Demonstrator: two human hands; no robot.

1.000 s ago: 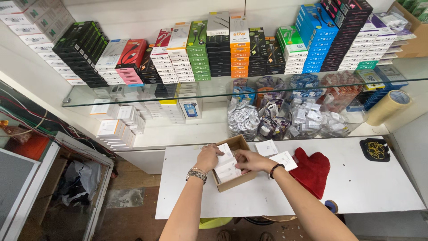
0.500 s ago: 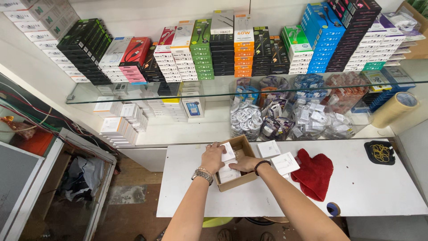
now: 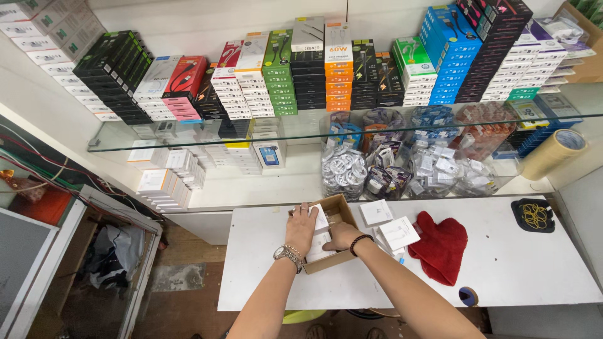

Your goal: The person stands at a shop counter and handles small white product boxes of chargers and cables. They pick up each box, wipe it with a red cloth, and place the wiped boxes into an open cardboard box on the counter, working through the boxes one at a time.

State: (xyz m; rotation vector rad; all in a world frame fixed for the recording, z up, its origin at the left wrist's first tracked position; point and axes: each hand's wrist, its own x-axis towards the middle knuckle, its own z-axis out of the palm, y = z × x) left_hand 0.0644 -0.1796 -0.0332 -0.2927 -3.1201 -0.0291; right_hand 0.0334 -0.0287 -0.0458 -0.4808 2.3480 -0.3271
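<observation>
Both hands, left hand (image 3: 303, 227) flat and right hand (image 3: 341, 236) curled, press white boxes (image 3: 317, 242) into the part-filled cardboard box (image 3: 342, 207); more white packs (image 3: 397, 233) wait on the surface (image 3: 264, 251)

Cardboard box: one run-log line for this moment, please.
left hand: on white packs in cardboard box | right hand: inside box | red cloth: beside, untouched

— What sits under the hands?
— An open brown cardboard box (image 3: 342, 210), turned at an angle on the white counter (image 3: 264, 251).
— And inside?
— Small flat white boxes (image 3: 317, 245), packed together. More white boxes (image 3: 399, 232) lie at its three o'clock.
</observation>
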